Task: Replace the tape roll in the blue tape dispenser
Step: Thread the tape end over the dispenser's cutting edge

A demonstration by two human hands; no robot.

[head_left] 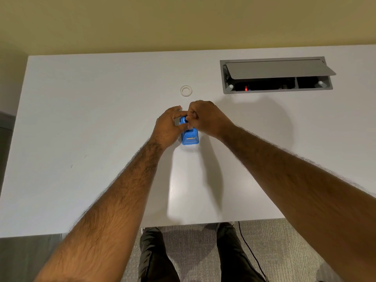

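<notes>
Hands, two of them, meet over one blue tape dispenser (pixel 190 137) standing on the white desk (pixel 101 119). The left hand (pixel 167 127) curls around the dispenser's left side, gripping it. The right hand (pixel 205 119) pinches closed at the dispenser's far end; what its fingertips hold cannot be told. One tape roll (pixel 186 90) lies flat beyond both grips, apart. One open cable hatch (pixel 277 75) sits farther right.

Blue tape dispenser (pixel 190 137): far half was covered by both hands; only the near end showed.
Right hand (pixel 205 118): what its fingertips pinched was too small to tell.
Tabletop (pixel 101 119): right end was cut off.
Cable box (pixel 276 75): contents were dark, unreadable.
</notes>
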